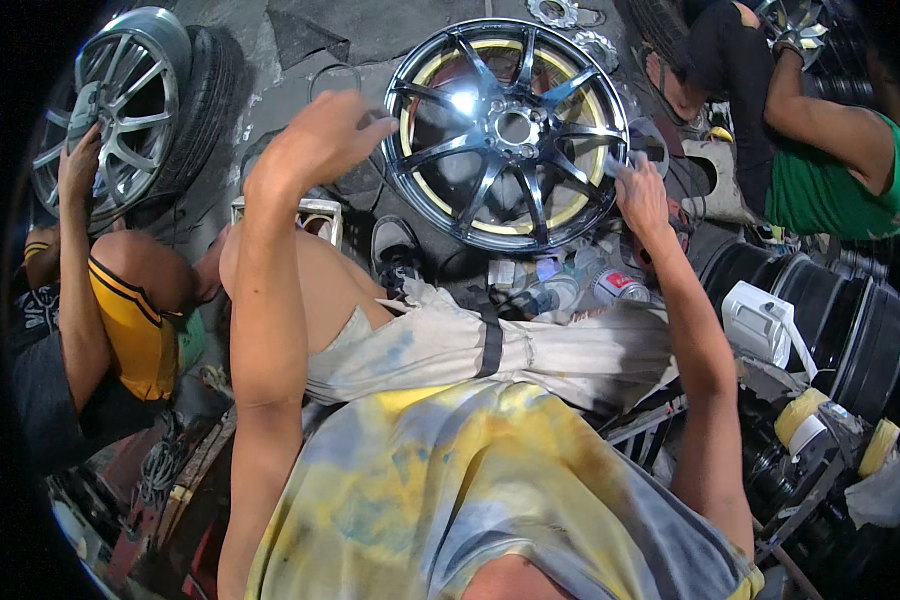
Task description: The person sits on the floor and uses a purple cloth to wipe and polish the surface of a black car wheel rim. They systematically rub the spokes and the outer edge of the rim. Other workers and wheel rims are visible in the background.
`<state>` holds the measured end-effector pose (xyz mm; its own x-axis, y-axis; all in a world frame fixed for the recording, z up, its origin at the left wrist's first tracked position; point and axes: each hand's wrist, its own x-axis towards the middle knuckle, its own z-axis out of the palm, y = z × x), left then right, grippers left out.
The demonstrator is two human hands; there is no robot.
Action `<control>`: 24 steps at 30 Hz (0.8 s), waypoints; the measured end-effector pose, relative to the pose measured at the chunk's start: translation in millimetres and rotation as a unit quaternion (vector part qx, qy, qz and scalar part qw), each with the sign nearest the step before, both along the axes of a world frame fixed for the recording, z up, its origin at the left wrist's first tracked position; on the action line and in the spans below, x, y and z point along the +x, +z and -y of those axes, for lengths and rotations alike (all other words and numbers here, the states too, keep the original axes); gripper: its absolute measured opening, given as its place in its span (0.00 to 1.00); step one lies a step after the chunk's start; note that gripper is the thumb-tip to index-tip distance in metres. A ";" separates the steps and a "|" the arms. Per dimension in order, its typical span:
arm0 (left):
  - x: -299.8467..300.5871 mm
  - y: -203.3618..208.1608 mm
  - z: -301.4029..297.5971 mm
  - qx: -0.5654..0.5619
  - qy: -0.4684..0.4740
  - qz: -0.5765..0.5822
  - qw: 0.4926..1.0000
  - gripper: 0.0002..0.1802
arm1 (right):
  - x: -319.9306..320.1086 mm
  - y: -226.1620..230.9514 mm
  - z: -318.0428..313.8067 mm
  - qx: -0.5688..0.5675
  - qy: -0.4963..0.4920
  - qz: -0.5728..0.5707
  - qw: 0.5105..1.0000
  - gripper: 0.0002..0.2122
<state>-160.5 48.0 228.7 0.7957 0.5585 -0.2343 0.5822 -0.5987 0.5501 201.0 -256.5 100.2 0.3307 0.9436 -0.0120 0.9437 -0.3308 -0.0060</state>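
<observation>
Hands of a seated person flank a dark, glossy multi-spoke rim point(497, 140), which lies straight ahead of the body with its face and central hub hole showing and a yellow ring visible behind the spokes. Right hand point(644, 198): at the rim's right edge, fingers drawn together on a small pale piece point(613, 167), its outline blurred. Left hand point(332, 128): raised just beside the rim's left edge, back upward, one digit directed toward the spokes; whether the hand touches the metal, or is spread or folded beneath, cannot be told.

Between the rim and the person's pale trousers point(590, 345) lie clear plastic wrapping and a can point(620, 286) with a red label; a dark shoe point(396, 248) rests near the rim's lower left edge.

Well to the left of the rim, a co-worker's hand point(80, 160) holds a grey tool point(85, 108) against a silver wheel point(142, 124), with a black tyre point(210, 110) beside it. Beyond the rim's right side, a second co-worker in a green shirt point(850, 185) reaches to another wheel. Nearer the person, to the rim's lower right, a white device point(758, 322) stands beside dark stacked rims point(850, 335).
</observation>
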 end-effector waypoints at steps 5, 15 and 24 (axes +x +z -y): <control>20.5 24.2 21.0 -0.021 -0.005 0.015 1.000 0.19 | 22.3 2.0 6.5 -0.118 0.102 0.012 0.988 0.13; 53.3 47.3 39.2 0.041 -0.084 0.045 0.995 0.16 | 77.1 -29.5 -19.5 -0.099 0.275 -0.010 0.956 0.08; 58.7 53.8 50.4 0.057 -0.083 0.062 0.993 0.15 | 98.0 -42.5 -38.8 -0.018 0.335 0.017 0.942 0.08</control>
<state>-101.8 -2.4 282.6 0.8982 0.4337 -0.0718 0.4016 -0.7433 0.5350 298.9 -217.7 57.7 -0.3386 0.9397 -0.0478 0.9399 0.3401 0.0286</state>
